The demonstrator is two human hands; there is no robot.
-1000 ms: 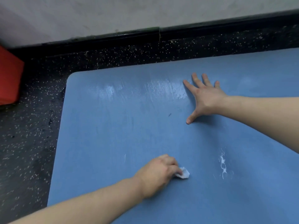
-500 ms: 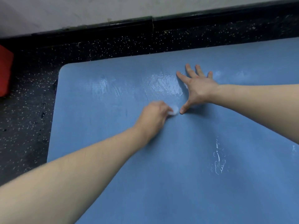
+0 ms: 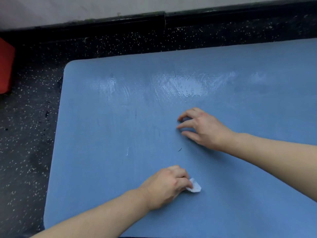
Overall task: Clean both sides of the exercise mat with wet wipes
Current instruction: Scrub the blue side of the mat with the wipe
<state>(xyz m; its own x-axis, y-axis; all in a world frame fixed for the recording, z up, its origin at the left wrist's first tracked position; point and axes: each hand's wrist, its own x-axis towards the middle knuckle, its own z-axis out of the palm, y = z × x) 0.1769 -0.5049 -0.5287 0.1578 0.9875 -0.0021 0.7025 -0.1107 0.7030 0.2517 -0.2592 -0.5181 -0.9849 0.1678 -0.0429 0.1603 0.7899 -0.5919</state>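
A blue exercise mat [image 3: 106, 127] lies flat on the dark floor and fills most of the view; its far part shines wet. My left hand [image 3: 164, 186] presses a small crumpled white wet wipe [image 3: 194, 187] onto the mat near the front middle; only the wipe's tip shows past my fingers. My right hand [image 3: 202, 127] rests on the mat further back, fingers curled and apart, fingertips touching the surface, holding nothing. A short dark speck [image 3: 179, 149] lies on the mat between my two hands.
Black speckled floor [image 3: 29, 134] runs along the mat's left and far edges. A dark baseboard [image 3: 154, 19] and pale wall close off the far side. A red object [image 3: 6, 66] stands at the far left. A thin white mark [image 3: 127, 151] shows on the mat.
My left hand has drawn the wipe back toward me from beside my right thumb. My right hand has lifted from flat and spread to curled fingers and moved nearer.
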